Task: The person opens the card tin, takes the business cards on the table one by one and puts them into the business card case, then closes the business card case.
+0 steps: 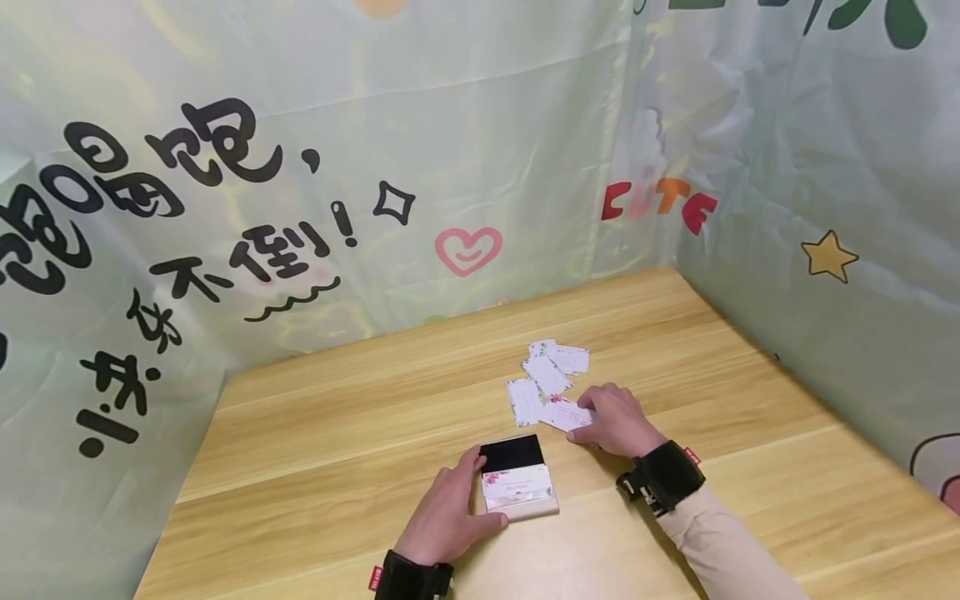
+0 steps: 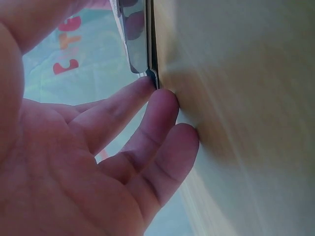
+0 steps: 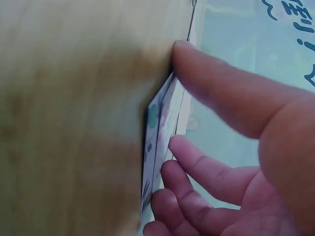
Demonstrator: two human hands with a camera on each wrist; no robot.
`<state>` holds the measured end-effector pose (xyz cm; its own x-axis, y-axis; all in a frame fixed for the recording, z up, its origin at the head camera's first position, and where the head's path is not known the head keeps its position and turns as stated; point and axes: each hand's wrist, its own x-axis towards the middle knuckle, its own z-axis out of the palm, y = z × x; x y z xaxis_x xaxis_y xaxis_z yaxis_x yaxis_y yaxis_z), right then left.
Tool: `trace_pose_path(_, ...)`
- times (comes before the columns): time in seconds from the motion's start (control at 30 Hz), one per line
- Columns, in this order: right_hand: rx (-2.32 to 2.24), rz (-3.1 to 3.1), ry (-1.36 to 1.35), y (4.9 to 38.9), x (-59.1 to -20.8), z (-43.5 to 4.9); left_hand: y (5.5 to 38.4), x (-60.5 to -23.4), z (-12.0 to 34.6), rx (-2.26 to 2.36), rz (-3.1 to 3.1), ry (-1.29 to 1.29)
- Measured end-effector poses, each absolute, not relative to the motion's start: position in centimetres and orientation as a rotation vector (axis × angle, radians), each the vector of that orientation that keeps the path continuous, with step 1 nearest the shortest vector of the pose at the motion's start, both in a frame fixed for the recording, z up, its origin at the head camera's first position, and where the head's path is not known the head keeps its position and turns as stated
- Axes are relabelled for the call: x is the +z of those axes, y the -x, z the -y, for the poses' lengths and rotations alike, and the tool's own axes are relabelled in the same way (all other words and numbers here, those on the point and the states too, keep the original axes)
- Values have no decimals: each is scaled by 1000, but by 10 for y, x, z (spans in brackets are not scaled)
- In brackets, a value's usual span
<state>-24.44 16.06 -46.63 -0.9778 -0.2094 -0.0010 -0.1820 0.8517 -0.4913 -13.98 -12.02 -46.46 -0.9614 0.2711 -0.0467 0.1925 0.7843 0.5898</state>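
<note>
On the table lies an opened business card case (image 1: 513, 455), its black inner lid at the far side and a white card with pink flowers (image 1: 517, 482) in its near half. My left hand (image 1: 447, 512) holds the case at its left side, thumb by the near edge and fingers by the far left. The left wrist view shows the case's shiny metal edge (image 2: 135, 44) at the fingertips. To the right, my right hand (image 1: 618, 423) pinches a floral printed card (image 1: 562, 413) between thumb and fingers. That card (image 3: 166, 115) tilts slightly off the wood in the right wrist view.
Several more floral cards (image 1: 546, 375) lie loosely overlapping beyond the right hand. The wood-grain table (image 1: 337, 433) meets printed cloth walls (image 1: 480, 150) at the back and right. Black wrist cameras (image 1: 667, 477) are strapped to both wrists.
</note>
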Motion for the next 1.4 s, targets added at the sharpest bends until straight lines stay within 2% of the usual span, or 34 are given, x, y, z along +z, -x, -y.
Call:
trace_pose_path(0.27,-904,-3082,409,242,-463,-159,139,-466,120,925,-2834,-359)
trace_pose_path(0.43,-1006,-3242,377,243,-460,-160,139,-467,120,915,-2833,-350)
trace_pose_path(0.63,-1220,-3097,367,245,-460,-160,140,-466,120,919,-2833,-345)
trace_pose_path(1.03,-1534,-2456,821,234,-467,-141,141,-465,120,910,-2827,-356)
trace_pose_path(1.4,-1367,-2387,1019,232,-474,-130,142,-465,119,914,-2826,-317)
